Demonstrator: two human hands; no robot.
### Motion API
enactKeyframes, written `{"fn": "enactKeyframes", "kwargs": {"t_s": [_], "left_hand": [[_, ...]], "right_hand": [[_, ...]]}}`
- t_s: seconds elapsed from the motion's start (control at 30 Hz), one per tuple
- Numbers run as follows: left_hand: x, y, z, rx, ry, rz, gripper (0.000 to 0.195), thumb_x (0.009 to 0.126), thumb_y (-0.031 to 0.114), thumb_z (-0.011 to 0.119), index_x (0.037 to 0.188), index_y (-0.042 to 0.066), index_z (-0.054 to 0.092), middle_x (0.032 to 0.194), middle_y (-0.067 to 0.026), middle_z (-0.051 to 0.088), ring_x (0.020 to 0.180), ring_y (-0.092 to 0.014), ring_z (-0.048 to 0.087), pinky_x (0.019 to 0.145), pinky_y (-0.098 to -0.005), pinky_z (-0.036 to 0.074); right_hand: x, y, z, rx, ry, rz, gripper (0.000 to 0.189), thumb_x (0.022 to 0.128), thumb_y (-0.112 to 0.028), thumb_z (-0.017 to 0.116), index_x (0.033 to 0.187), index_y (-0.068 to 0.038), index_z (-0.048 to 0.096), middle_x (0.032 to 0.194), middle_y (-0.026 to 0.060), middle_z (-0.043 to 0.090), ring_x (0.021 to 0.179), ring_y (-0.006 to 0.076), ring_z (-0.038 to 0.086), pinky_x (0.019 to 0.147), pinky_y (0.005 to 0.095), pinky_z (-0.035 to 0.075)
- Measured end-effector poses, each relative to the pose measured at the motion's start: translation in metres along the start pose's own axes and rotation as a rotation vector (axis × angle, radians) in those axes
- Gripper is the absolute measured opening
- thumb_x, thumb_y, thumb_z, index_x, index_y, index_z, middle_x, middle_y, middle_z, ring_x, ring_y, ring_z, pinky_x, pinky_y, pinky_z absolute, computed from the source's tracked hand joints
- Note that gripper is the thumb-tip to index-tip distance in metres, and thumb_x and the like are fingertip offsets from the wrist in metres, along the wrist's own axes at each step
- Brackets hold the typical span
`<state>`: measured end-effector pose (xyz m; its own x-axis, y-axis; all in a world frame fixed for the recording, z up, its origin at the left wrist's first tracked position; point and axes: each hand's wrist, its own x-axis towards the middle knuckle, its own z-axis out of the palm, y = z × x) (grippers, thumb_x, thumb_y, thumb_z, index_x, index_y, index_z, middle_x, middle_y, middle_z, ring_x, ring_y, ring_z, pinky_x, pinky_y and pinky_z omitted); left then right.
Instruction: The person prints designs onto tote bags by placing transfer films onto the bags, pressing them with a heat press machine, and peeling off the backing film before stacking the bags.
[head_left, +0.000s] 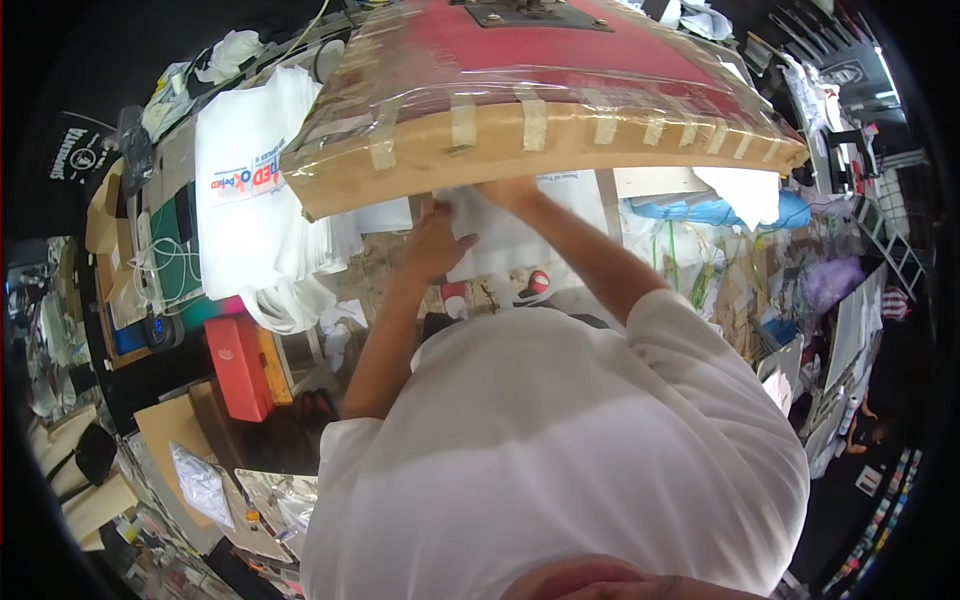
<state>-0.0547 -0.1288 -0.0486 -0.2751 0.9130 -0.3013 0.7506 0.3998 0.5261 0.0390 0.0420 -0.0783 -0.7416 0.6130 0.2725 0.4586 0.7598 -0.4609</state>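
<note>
A large screen-printing frame (540, 135), red on top with its edge covered in brown tape and clear film, stands raised before me. Below its near edge lies a white printed bag (574, 202). My left hand (439, 244) rests at the left side of white material (487, 232), thumb spread; whether it grips is unclear. My right hand (510, 191) reaches to that material's far part, its fingers partly hidden beneath the frame. To the left, a thick stack of white bags (247, 180) with coloured print has its handles hanging over the near edge.
A red box (238, 367) stands at the left, near a cardboard carton (112, 232) and a tangle of white cable. Blue plastic wrap (787, 210) and loose clear plastic lie at the right. A person (862, 435) is far off at the right edge.
</note>
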Motion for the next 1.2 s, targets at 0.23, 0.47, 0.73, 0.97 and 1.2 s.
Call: {"fn": "enactKeyframes", "kwargs": {"t_s": [0.23,0.47,0.73,0.97,1.2], "left_hand": [[-0.002,0.006,0.000,0.004,0.052,-0.003,0.073,0.082,0.040,0.071,0.130,-0.009,0.048,0.137,-0.0252,0.047,0.130,-0.039,0.043,0.109,-0.0411,0.038],[-0.009,0.010,0.001,-0.063,0.051,-0.040,0.072,0.081,0.039,0.073,0.133,-0.005,0.049,0.136,-0.0249,0.044,0.130,-0.039,0.043,0.109,-0.0428,0.038],[0.029,-0.019,0.024,-0.268,0.080,-0.147,0.063,0.084,0.030,0.067,0.132,-0.005,0.047,0.134,-0.0259,0.046,0.129,-0.040,0.044,0.107,-0.0429,0.039],[0.043,-0.022,0.037,-0.240,0.255,-0.090,0.052,0.084,0.016,0.063,0.132,0.001,0.051,0.132,-0.0220,0.052,0.103,-0.032,0.062,0.092,-0.0396,0.050],[0.057,-0.046,0.044,-0.638,0.210,0.233,0.061,0.083,0.000,0.058,0.142,0.007,0.046,0.147,-0.0134,0.044,0.126,-0.027,0.050,0.101,-0.0352,0.044]], "right_hand": [[0.039,-0.002,0.005,-0.115,0.207,-0.089,0.036,0.082,-0.013,0.062,0.117,-0.004,0.062,0.121,0.0231,0.058,0.115,0.0434,0.052,0.098,0.0489,0.043],[0.004,0.056,-0.004,-0.126,0.590,-0.167,0.033,0.080,-0.012,0.065,0.111,-0.005,0.065,0.111,0.0195,0.064,0.111,0.0407,0.056,0.092,0.0495,0.045],[-0.031,0.056,-0.031,-0.049,0.404,0.106,0.039,0.073,-0.005,0.064,0.112,-0.001,0.061,0.098,0.0195,0.063,0.094,0.0408,0.057,0.082,0.0511,0.044],[0.030,0.021,0.007,0.003,-0.018,-0.049,0.051,0.071,-0.004,0.065,0.120,-0.017,0.061,0.113,0.0136,0.058,0.109,0.0377,0.054,0.093,0.0469,0.046],[-0.028,0.029,-0.011,0.033,0.278,-0.201,0.034,0.067,-0.014,0.073,0.101,-0.014,0.067,0.112,0.0152,0.058,0.107,0.0388,0.054,0.091,0.0453,0.046]]}}
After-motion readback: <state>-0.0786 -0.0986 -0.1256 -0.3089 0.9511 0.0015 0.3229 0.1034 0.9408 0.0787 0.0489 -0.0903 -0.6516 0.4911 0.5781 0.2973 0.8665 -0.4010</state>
